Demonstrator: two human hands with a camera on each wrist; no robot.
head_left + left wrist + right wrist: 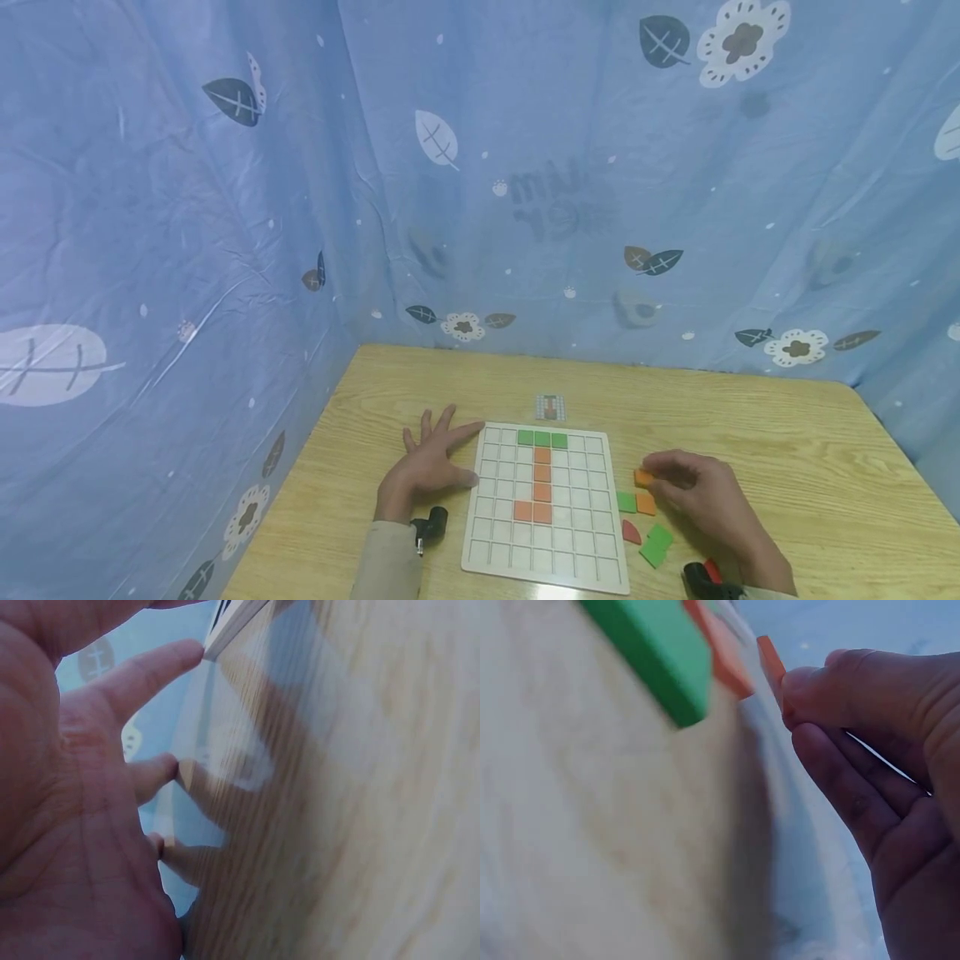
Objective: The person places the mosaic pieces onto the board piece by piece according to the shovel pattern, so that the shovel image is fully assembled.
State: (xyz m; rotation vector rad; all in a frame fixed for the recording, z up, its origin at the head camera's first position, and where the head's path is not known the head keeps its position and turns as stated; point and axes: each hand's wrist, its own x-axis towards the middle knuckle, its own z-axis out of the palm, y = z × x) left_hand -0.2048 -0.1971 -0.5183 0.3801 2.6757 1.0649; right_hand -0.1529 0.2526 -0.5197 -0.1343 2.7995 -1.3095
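Observation:
A white grid board (pixel 498 533) lies on the table. Three green square tiles (pixel 542 438) line its far row, with several orange square tiles (pixel 542 473) in a column below and one more beside the lowest. My left hand (pixel 433 464) has its fingers spread, with index finger and thumb at the board's left edge; in the left wrist view the index fingertip (pixel 191 651) touches a board corner. Right of the board, my right hand (pixel 701 492) pinches an orange tile (pixel 772 671) between thumb and fingers.
Beside the board's right edge lie a loose green tile (pixel 627 502), an orange tile (pixel 646 503), a red quarter-round piece (pixel 632 532) and green pieces (pixel 656 545). A red piece (pixel 712 571) is near my right wrist. Beyond the board is a small pattern card (pixel 551 407). Blue curtains (pixel 525 208) enclose the table.

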